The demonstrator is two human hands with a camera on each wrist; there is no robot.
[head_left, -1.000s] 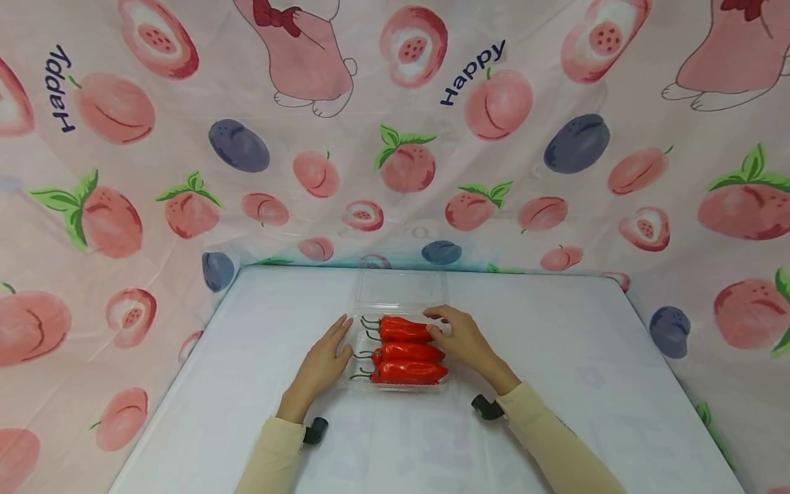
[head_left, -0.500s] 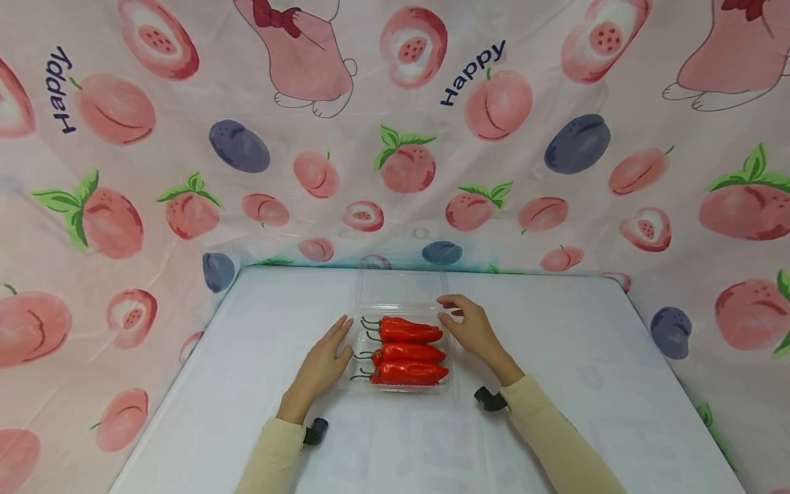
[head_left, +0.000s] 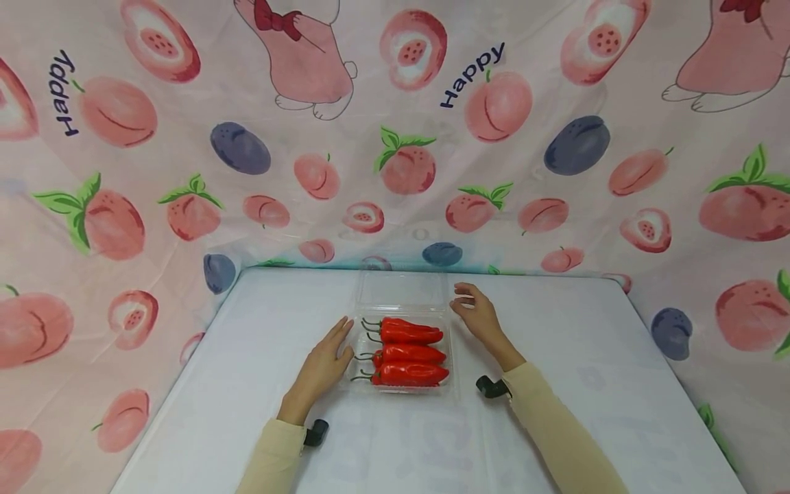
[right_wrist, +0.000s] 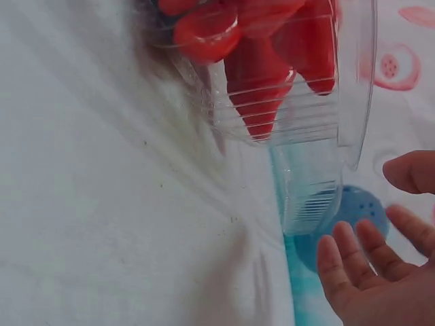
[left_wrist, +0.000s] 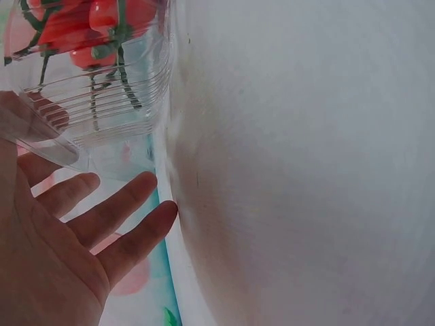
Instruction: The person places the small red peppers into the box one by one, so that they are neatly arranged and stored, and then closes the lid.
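A clear plastic clamshell box [head_left: 363,343] stands on the table, its lid [head_left: 401,291] folded back toward the wall. Inside lie several red peppers [head_left: 409,374], their green stems pointing left. My left hand [head_left: 319,367] is at the box's left side with its fingers extended; in the left wrist view its thumb lies against the plastic rim. To the right of the lid, my right hand [head_left: 483,320] hovers with loosely bent fingers and holds nothing. The right wrist view shows a gap between that hand [right_wrist: 387,272] and the box [right_wrist: 306,115].
The white table [head_left: 555,329] ends at a wall of fruit-print cloth [head_left: 395,103]. A small black camera [head_left: 317,433] sits at the left wrist, and another black camera [head_left: 492,387] at the right wrist.
My right hand has left the topmost pepper and moved up and to the right, beside the lid. The left hand and the box have stayed in place.
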